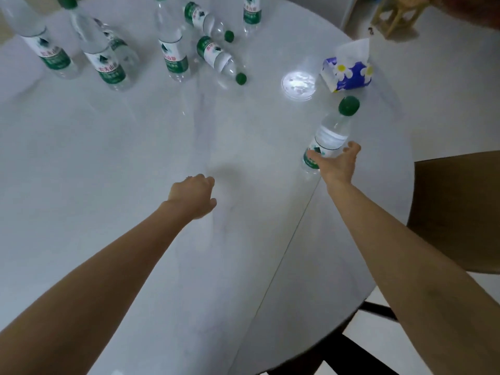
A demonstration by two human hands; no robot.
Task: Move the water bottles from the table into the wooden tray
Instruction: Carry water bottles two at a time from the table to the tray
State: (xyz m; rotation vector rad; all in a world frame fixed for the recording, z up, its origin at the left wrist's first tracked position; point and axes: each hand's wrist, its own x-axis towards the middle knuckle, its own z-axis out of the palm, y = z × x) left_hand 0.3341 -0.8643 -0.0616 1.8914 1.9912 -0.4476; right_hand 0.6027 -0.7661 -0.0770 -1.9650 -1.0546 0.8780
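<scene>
Upright clear plastic green-capped water bottle (328,139) was touched low by the half-open right hand (338,165), not yet gripped; left hand (193,194), loosely curled and empty, was farther off.

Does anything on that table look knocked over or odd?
Yes. Two bottles lie on their sides at the far end of the table: one near the middle, another behind it, while their neighbours, like this one, stand upright. No water looks spilled. The right hand reaches around a tilted bottle.
</scene>
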